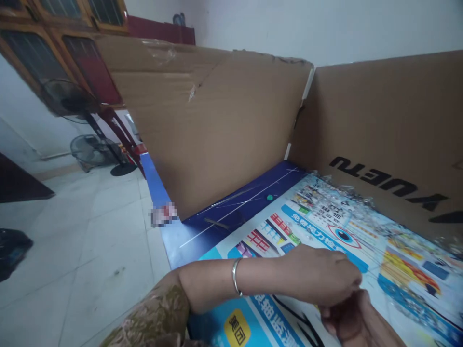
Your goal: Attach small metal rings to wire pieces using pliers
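My left hand (321,275) reaches in from the left, a silver bangle (236,277) on its wrist. Its fingers are curled closed and meet my right hand (356,320) at the lower right. The right hand's fingers are bent inward too, pressed close to the left. Whatever lies between them is hidden. Both hands are above a printed poster sheet (217,318) with an eye picture and colourful panels. Thin black strips (298,320) lie just left of the right hand. Small clear plastic pieces (361,200) are heaped along the far side of the sheet.
Tall cardboard panels (224,120) wall off the back and right; the right panel (390,115) bears black lettering. A small green piece (269,197) lies on the dark blue strip (249,202). At left are fans (90,149), a wooden cabinet (72,48) and a black bag (14,250).
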